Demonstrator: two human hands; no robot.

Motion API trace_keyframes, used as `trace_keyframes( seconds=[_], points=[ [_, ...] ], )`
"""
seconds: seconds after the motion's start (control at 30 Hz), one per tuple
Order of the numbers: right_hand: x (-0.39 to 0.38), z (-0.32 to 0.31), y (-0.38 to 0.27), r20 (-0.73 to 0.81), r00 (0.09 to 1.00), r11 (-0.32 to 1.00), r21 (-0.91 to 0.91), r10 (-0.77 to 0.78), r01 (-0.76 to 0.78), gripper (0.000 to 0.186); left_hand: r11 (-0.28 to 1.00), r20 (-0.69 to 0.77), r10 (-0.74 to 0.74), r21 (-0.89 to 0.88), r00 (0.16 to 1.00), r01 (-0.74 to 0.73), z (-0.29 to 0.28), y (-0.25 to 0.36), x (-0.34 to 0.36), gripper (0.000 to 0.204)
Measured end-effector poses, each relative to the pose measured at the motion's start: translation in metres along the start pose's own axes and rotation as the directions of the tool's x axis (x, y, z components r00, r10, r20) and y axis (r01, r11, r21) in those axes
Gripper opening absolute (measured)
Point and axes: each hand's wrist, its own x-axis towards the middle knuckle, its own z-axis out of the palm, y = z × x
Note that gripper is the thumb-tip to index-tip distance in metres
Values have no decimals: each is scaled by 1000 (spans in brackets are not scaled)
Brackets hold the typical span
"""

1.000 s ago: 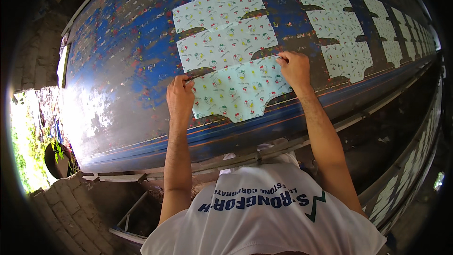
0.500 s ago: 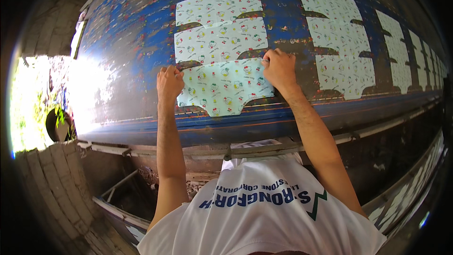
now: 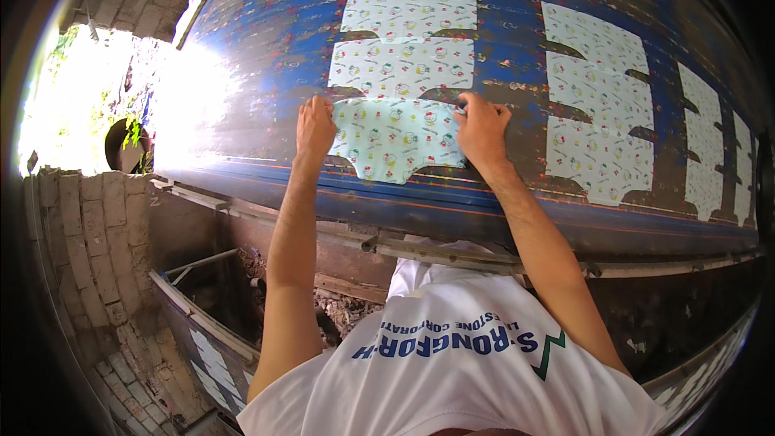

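A pale mint fabric cutout with small printed cartoon figures lies on the long blue-and-brown table, nearest to me. Its lower edge narrows to a tab between two curved notches. At its upper left corner, my left hand is closed in a pinch. My right hand pinches the upper right corner with curled fingers. Between the hands the top edge is stretched and bows slightly upward. Just beyond, touching or overlapping that edge, is a whiter cutout of the same print, with another cutout farther back.
More columns of printed cutouts run along the table to the right. A metal rail follows the table's near edge, close to my body. At the left are a block wall and a bright opening. Another surface bearing white pieces shows lower left.
The whole view has shifted and turned, so the table's cutouts sit farther right. Both hands keep their pinch on the mint cutout's upper corners. Its top edge now bows up more in the middle.
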Motion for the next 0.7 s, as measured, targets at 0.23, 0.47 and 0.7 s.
trace_keyframes(
  seconds=[0.23,0.47,0.7],
  points=[
    [7,-33,-14,106,990,991,82,94,-103,12,977,-169,-71,-210,983,34,-77,42,-13,9],
    [70,-43,-22,-1,965,913,325,262,-247,14,867,-109,-214,-479,971,138,-76,13,55,8],
    [133,3,10,-59,944,945,38,326,-324,21,921,-33,-108,-381,994,87,22,-28,138,14]
  ],
)
